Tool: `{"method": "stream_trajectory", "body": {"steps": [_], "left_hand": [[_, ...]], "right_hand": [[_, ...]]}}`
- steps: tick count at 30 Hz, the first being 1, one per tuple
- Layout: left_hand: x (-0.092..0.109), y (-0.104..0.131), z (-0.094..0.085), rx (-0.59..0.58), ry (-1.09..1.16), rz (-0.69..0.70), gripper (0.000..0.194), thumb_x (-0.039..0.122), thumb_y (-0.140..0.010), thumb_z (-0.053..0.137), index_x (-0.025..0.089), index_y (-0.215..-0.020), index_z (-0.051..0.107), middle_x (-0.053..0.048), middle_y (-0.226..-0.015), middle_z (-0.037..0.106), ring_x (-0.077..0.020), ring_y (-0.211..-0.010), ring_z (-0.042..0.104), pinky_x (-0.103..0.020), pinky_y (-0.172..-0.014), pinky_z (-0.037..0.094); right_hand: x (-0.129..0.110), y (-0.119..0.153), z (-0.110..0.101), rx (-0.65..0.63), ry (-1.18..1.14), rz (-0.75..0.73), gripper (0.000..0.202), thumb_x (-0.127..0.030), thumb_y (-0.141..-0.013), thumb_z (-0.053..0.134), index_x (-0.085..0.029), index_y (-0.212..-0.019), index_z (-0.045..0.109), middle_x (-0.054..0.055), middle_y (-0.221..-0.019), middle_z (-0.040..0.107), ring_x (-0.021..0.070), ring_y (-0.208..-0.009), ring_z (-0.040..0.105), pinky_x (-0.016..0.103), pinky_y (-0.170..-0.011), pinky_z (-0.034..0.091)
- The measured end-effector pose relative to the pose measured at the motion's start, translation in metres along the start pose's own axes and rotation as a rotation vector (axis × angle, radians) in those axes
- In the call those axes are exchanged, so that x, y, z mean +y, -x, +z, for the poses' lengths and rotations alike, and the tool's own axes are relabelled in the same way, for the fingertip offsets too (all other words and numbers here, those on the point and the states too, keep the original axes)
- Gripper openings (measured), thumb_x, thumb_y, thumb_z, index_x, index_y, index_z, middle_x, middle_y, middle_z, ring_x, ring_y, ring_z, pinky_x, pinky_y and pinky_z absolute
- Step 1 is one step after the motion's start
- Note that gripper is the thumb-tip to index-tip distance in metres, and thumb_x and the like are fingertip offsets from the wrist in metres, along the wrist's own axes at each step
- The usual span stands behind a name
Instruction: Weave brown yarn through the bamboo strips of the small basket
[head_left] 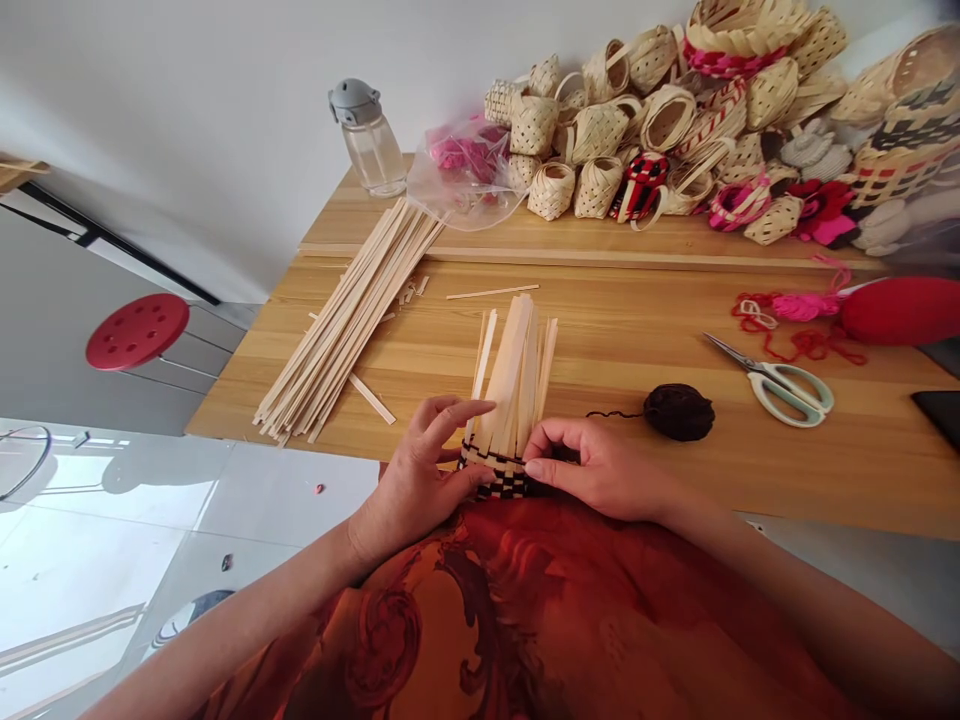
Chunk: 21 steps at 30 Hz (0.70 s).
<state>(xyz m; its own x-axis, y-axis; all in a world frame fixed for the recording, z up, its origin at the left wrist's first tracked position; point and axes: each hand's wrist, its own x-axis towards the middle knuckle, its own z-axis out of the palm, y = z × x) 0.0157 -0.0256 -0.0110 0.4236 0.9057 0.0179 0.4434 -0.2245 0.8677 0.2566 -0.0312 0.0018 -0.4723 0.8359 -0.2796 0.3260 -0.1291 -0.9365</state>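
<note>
A small half-woven basket (496, 476) of pale strips and dark yarn stands at the table's near edge, its long loose strips (510, 375) pointing away from me. My left hand (431, 465) grips its left side, thumb on the near face and fingers spread toward the strips. At the right side, my right hand (581, 465) pinches at the woven rim with thumb and forefinger; a dark strand seems to run there. A ball of dark yarn (679, 412) lies to the right of my right hand, a thin strand trailing from it.
Flat strips (352, 320) lie in a bundle at the left. Scissors (780, 380) and a red object (900, 310) are at the right. Many small woven baskets (600, 130), a plastic bag (469, 175) and a bottle (369, 140) line the back. A red stool (139, 330) stands beyond the left edge.
</note>
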Motion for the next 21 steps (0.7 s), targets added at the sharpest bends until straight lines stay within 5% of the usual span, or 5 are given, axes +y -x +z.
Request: {"method": "stream_trajectory", "body": {"steps": [11,15,21], "left_hand": [[0.010,-0.016,-0.013,0.019,-0.094,0.001,0.025,0.024,-0.098,0.056,0.024,-0.116,0.073,-0.003,-0.092,0.063,-0.0150,-0.085,0.062,-0.027,-0.073,0.054],[0.015,-0.030,-0.011,0.035,-0.039,-0.124,0.027,0.032,-0.090,0.066,0.022,-0.115,0.070,0.002,-0.079,0.062,-0.0124,-0.067,0.057,-0.025,-0.063,0.047],[0.013,-0.041,-0.006,0.019,0.056,-0.267,0.016,0.031,-0.079,0.073,0.017,-0.080,0.066,0.003,-0.067,0.060,-0.0108,-0.059,0.051,-0.023,-0.054,0.039]], "right_hand": [[-0.001,-0.004,0.006,-0.041,0.061,-0.003,0.010,-0.025,-0.088,0.064,-0.016,-0.085,0.069,0.004,-0.082,0.074,0.0158,-0.074,0.065,0.027,-0.071,0.050],[-0.004,-0.008,0.009,-0.026,0.171,-0.056,0.006,-0.020,-0.085,0.067,-0.017,-0.084,0.072,0.002,-0.081,0.076,0.0145,-0.072,0.066,0.026,-0.069,0.048],[-0.008,-0.008,0.007,-0.065,0.238,-0.123,0.006,-0.020,-0.085,0.069,-0.018,-0.087,0.074,0.001,-0.084,0.076,0.0140,-0.074,0.066,0.025,-0.069,0.047]]}}
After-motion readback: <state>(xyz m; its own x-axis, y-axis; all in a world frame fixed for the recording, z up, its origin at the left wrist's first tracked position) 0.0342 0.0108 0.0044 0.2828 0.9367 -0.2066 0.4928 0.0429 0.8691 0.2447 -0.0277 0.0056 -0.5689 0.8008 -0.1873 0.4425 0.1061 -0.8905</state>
